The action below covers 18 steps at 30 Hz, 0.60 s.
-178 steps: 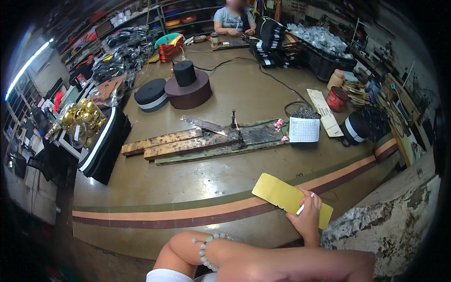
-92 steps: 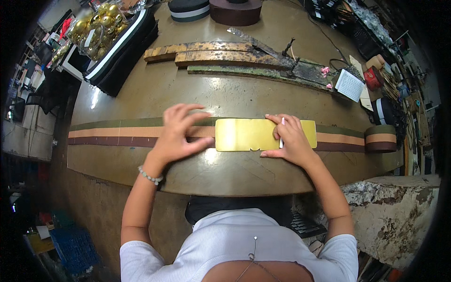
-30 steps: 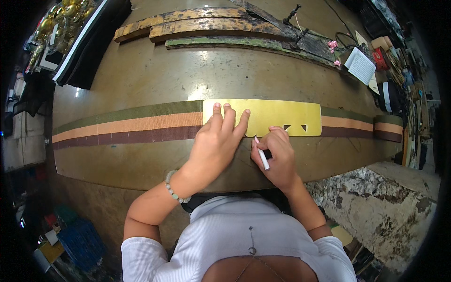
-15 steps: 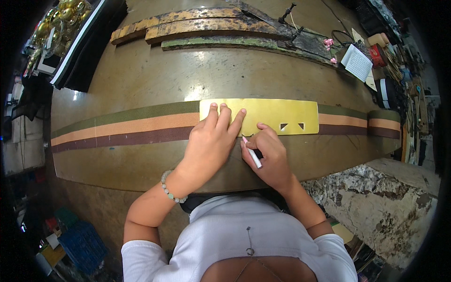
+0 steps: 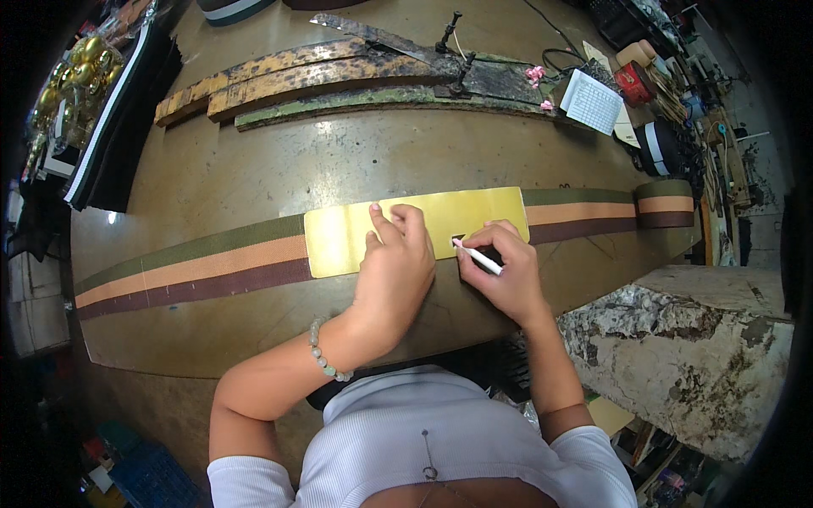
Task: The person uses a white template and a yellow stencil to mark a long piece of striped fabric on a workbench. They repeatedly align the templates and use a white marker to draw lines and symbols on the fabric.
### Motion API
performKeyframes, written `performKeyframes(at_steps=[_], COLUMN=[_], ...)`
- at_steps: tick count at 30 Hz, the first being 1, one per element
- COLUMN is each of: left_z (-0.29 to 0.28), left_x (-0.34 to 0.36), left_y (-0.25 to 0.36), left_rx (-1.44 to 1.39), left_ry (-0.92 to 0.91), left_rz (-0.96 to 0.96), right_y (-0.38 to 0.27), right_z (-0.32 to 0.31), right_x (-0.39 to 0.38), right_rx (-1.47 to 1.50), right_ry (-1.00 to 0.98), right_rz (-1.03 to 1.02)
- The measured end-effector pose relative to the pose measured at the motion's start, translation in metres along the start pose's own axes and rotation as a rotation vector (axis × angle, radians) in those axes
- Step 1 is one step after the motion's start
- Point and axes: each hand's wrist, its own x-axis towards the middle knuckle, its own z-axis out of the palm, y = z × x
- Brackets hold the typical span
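A wide webbing strap (image 5: 203, 258), striped green, orange and dark brown, lies across the table. On top of it rests a shiny yellow rectangular template (image 5: 339, 239). My left hand (image 5: 396, 267) presses on the template with its fingers extended, some slightly bent. My right hand (image 5: 518, 275) grips a slim white pen (image 5: 484, 259), its pink tip at a small triangular cut-out (image 5: 458, 240) near the template's lower edge. My right fingers cover part of the template there, so any mark under them is hidden. At the right, the strap ends in a roll (image 5: 664, 205).
Beyond the strap stand long worn wooden boards (image 5: 330, 72) with a metal blade and bolts. Black strap material (image 5: 118, 135) is stacked at the left. Papers (image 5: 591, 103) and a black roll (image 5: 660, 148) lie at the right. A rough block (image 5: 677, 364) adjoins the table's near right edge.
The pen tip has moved from the template's lower edge to a triangular cut-out. My left hand has shifted along the template, its fingers more bent. The view has shifted and tilted slightly.
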Motion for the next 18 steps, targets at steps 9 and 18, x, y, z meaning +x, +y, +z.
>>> performKeyframes(at_steps=[9, 18], left_z=[-0.003, -0.013], left_x=[0.003, 0.028], left_y=[-0.002, 0.024], left_rx=[-0.076, -0.111], left_ry=[0.076, 0.096], left_rz=[0.029, 0.188], right_y=[0.004, 0.023], right_z=[-0.018, -0.043], right_x=[0.006, -0.011], right_rx=[0.039, 0.143], right_ry=[-0.118, 0.125], right_rz=[-0.002, 0.367])
